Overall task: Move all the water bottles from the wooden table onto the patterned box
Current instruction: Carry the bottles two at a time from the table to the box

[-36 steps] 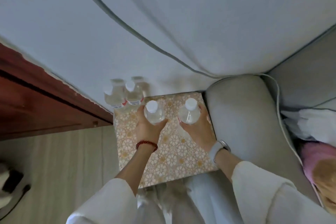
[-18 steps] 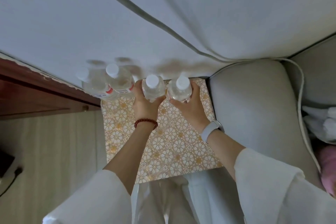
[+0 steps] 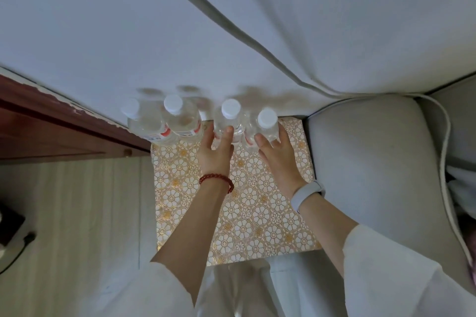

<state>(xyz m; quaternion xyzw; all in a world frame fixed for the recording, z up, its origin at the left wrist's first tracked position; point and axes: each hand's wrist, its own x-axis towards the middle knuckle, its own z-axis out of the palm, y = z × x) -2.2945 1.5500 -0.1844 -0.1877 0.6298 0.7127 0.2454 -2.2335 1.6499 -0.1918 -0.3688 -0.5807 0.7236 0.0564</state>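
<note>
No text is reading legibly; the red-and-white labels (image 3: 164,134) on 2 bottles (image 3: 180,121) are showing too blurred.

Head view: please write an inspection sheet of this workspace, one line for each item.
Surface: patterned box, flower print, its near part bare.
Job's things: four water bottles with white caps, upright in a row at the box's far edge.
Clutter: nothing seen on the box.
Grippers: left hand touches the third bottle with loose fingers; right hand touches the fourth bottle.
Cables: dark cable on the floor at left.
Surroundings: wooden furniture at left, grey cushion at right, white wall behind.
</note>
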